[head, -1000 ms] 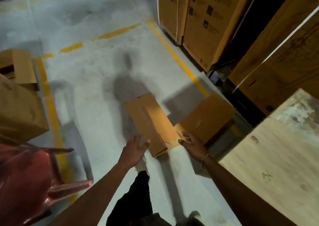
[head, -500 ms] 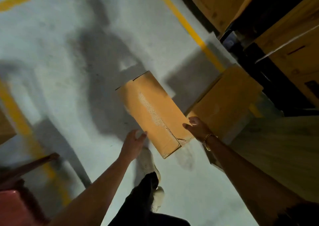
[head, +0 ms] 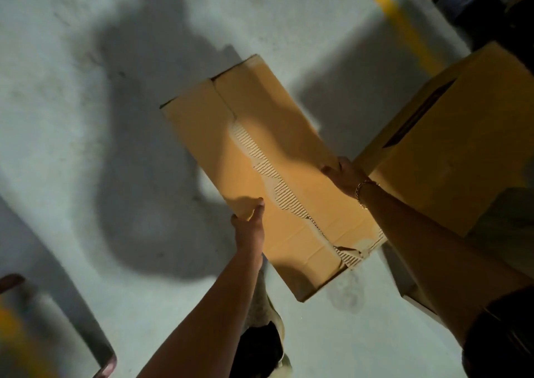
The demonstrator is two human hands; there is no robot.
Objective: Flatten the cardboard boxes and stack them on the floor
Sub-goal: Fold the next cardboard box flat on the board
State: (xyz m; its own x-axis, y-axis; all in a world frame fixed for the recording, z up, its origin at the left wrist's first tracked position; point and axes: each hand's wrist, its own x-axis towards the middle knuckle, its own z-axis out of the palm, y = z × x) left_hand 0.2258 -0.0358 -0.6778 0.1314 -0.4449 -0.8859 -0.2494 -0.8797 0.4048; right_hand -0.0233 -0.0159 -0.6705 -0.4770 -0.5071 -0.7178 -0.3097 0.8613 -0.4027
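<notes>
A second ago both hands hung spread and short of the box; now they have closed in on its two long sides, and the view has dropped much nearer to the floor (head: pixel 72 117). I take this to mean the reach is over and the handling has begun. No flattening is done yet, since the box keeps its full shape.

The left hand (head: pixel 248 221), just below the frame's centre, lies against the left long edge of the box (head: pixel 260 161). Its fingers look fairly straight, with one tip (head: pixel 261 204) resting on the top face, so it presses rather than wraps.

The box fills the middle of the frame, slanting from upper left to lower right. Its top seam is torn, with a ragged strip of bare ribbing down the middle, and the near end is ripped at the corner. I cannot tell whether it rests on the floor or is already a little off it.

The right hand (head: pixel 344 175), right of centre with a bracelet at the wrist, holds the opposite long edge. Its thumb is hooked over the top, and the other fingers go down the side out of sight.

At the right of the frame, just beside that hand, a second box (head: pixel 450 152) stands unflattened. By my reckoning most of the job remains.
</notes>
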